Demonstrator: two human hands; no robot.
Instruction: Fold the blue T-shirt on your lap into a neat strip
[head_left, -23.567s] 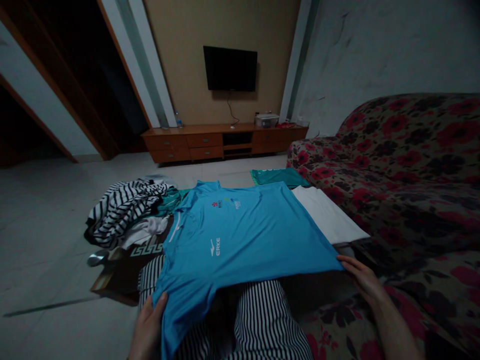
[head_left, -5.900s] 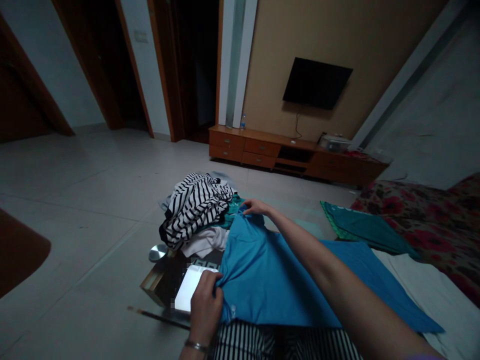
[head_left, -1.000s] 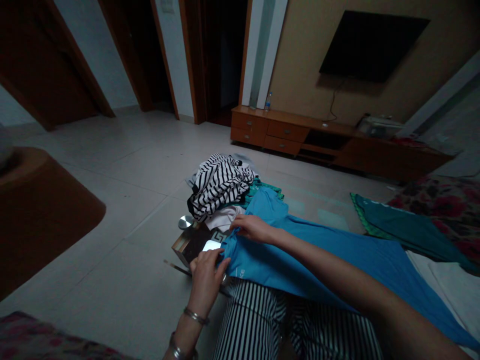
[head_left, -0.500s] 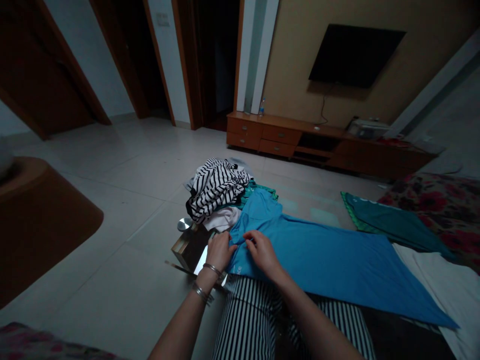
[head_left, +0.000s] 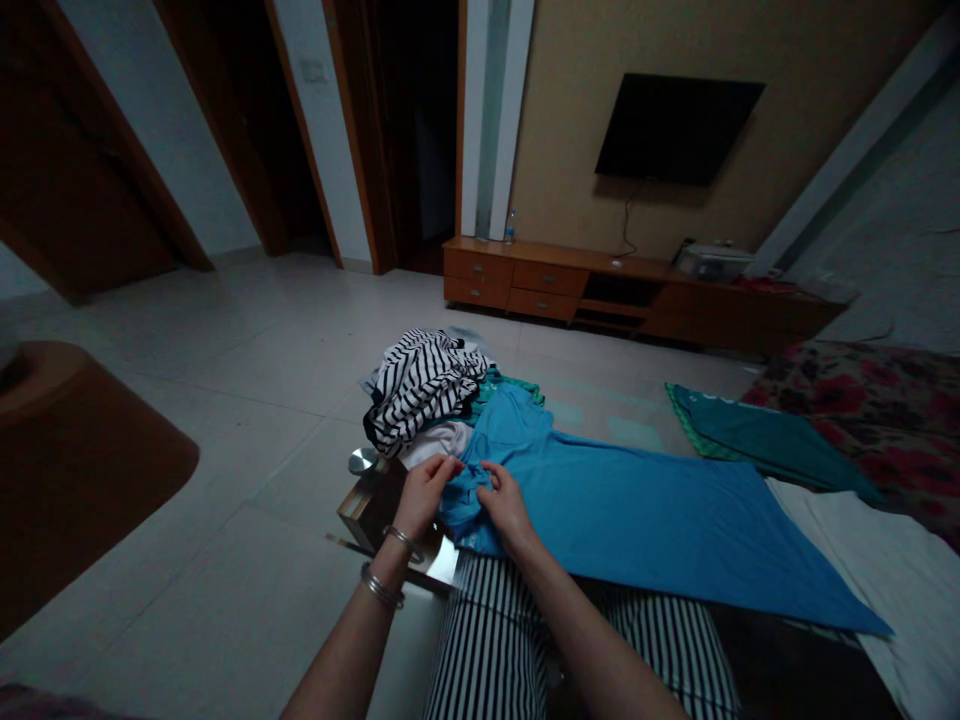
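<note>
A blue shirt point(head_left: 637, 500) is spread sideways in front of me, its left end bunched up between my hands. My left hand point(head_left: 429, 492), with metal bangles on the wrist, pinches the shirt's gathered edge. On the other side of that bunch, my right hand point(head_left: 504, 502) grips the fabric with curled fingers. Just beyond my hands lies a heap with a black-and-white striped garment point(head_left: 427, 385) on top. A pale cloth point(head_left: 439, 442) and some green fabric point(head_left: 517, 388) show beside it.
A white garment point(head_left: 892, 550) lies at the right, near a folded teal garment point(head_left: 765, 435) beside a floral-covered seat point(head_left: 832, 400). A small round metal lid point(head_left: 362, 461) is at the table's left corner. A brown rounded furniture piece point(head_left: 90, 470) stands left. A low TV cabinet point(head_left: 547, 285) lines the far wall.
The shirt's left end has become more bunched between my hands. My left hand has shifted slightly left, and the whole view has turned a little.
</note>
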